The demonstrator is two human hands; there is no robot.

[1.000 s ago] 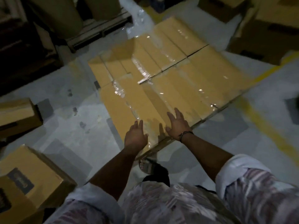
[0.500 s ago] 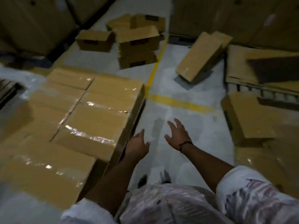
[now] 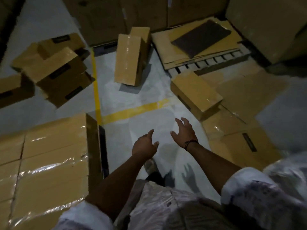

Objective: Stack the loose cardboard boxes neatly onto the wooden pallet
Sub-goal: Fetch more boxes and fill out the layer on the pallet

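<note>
Head view: at the lower left a taped stack (image 3: 49, 155) of boxes fills the corner, its tops level; what it stands on is too dark to tell. Beyond it, a loose pile (image 3: 54, 68) of boxes lies jumbled on the floor. Yellow tape (image 3: 96, 90) runs between the pile and a long box (image 3: 127, 58) that leans tilted against another. The left hand (image 3: 144, 146) hangs over bare floor just beside the stack, fingers relaxed, holding nothing. The right hand (image 3: 184, 131), near it, has its fingers spread and is empty too; a wristband (image 3: 191, 143) circles the wrist. To the right a single box (image 3: 196, 92) lies on flat cardboard (image 3: 249, 97). Behind it, a slatted pallet (image 3: 209, 63) carries flattened sheets.
</note>
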